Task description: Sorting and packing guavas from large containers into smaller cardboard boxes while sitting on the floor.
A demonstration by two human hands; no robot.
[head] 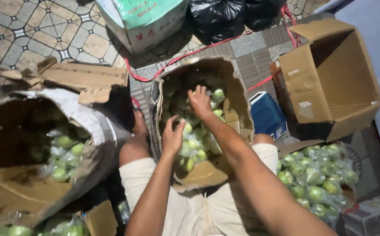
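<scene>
A tall open cardboard box (pixel 237 100) stands between my knees, filled with green round fruits wrapped in clear plastic (pixel 194 144). Both hands reach down into it. My left hand (pixel 173 136) rests on the wrapped fruits near the front of the box, fingers curled over one. My right hand (pixel 200 103) is deeper in, fingers spread on the fruits near a wrapped green one (pixel 218 94). Whether either hand grips a fruit is unclear.
A torn box (pixel 32 175) of the same wrapped fruits lies at left. A basket heaped with wrapped fruits (pixel 319 181) sits at right. An empty open carton (pixel 330 83), a blue stool (pixel 266 116), black bags (pixel 218 17) and a white carton (pixel 146 22) stand beyond on the tiled floor.
</scene>
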